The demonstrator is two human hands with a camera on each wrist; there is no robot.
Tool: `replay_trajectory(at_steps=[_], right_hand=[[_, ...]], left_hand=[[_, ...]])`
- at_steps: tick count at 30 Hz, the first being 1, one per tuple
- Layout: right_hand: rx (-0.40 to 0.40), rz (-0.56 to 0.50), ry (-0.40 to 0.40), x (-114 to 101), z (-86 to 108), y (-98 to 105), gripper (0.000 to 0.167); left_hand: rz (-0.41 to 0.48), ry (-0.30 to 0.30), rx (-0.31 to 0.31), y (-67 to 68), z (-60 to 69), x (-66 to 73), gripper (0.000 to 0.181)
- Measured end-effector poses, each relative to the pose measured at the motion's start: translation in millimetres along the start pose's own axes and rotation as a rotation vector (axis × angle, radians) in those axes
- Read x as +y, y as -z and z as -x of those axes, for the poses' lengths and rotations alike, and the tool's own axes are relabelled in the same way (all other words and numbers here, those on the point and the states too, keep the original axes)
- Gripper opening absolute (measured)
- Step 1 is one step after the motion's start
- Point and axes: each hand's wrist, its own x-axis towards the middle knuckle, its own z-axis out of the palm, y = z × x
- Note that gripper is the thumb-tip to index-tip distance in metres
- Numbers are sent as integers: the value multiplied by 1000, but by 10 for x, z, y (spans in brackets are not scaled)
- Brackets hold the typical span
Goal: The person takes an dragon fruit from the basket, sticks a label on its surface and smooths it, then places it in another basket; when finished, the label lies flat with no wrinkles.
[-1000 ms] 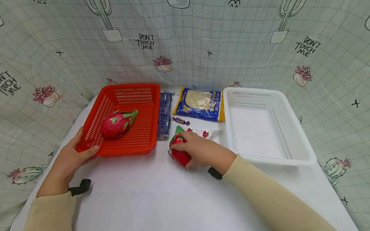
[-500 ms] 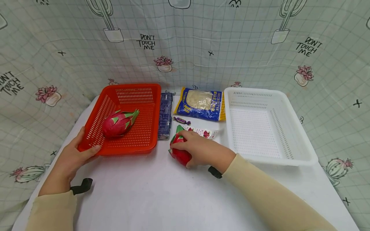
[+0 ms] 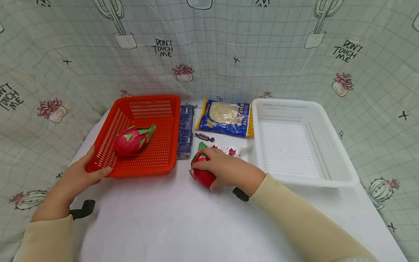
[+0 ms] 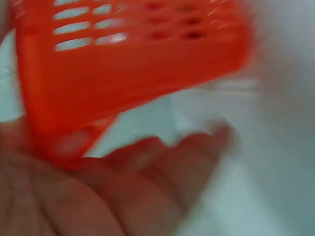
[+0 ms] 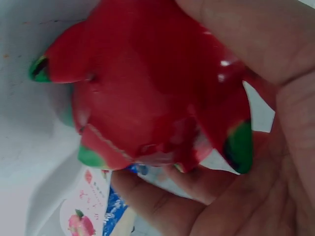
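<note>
My right hand grips a glossy red dragon fruit with green tips, on or just above the white table. In the right wrist view the thumb lies along one side of the dragon fruit, with fingers curled beneath. A red plastic basket stands at the left; inside lies another dragon fruit, pinker, with green scales. My left hand rests at the basket's front left corner, thumb against the front rim. Its fingers look extended and blurred beside the basket wall in the left wrist view.
A white basket stands at the right. Between the baskets are a dark blue slatted block, a blue and yellow food packet, a purple wrapped candy and a white strip printed with dragon fruits. A patterned cloth hangs behind.
My left wrist has shifted slightly left while the red basket stays in place. The right hand keeps its grip on the dragon fruit with hardly any movement.
</note>
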Motion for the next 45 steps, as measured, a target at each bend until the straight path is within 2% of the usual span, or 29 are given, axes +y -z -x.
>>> replay_trajectory(at_steps=[3, 6, 8, 10, 13, 16, 20, 23, 27, 29, 31, 35, 37, 41, 45], right_hand=[[1, -9, -24, -19, 3, 41, 78], [24, -36, -48, -32, 34, 83, 73], [43, -59, -60, -35, 65, 116, 71], [73, -79, -75, -29, 107, 151, 68], [121, -102, -103, -19, 191, 230, 64], [151, -120, -122, -23, 305, 316, 59], [132, -146, -101, -98, 453, 408, 54], [101, -153, -34, -204, 515, 424, 49], [62, -104, 86, -394, 533, 387, 43], [43, -69, 138, -495, 533, 366, 42], [22, -35, 166, -571, 543, 356, 43], [-6, 11, 178, -647, 570, 349, 44], [-14, 14, 171, -655, 579, 349, 44], [-14, 12, 163, -653, 585, 344, 43], [6, 24, 177, -637, 603, 347, 43]], left_hand=[[-210, -9, -47, 154, 3, 222, 111], [-388, -47, -30, 258, -35, 566, 111], [-443, -103, 6, 269, -60, 853, 105], [-462, -174, 34, 240, -88, 1183, 95], [-453, -300, 42, 99, -181, 1698, 69], [-439, -403, 0, -124, -358, 2135, 51], [-473, -487, -111, -438, -639, 2552, 43], [-524, -549, -212, -614, -816, 2805, 43], [-574, -638, -333, -795, -986, 3064, 39], [-603, -652, -400, -889, -1045, 3161, 38], [-659, -646, -483, -995, -1103, 3246, 39], [-779, -591, -664, -1231, -1207, 3380, 49], [-819, -557, -726, -1341, -1247, 3426, 53], [-865, -546, -809, -1542, -1326, 3500, 58], [-915, -589, -844, -1691, -1404, 3565, 57]])
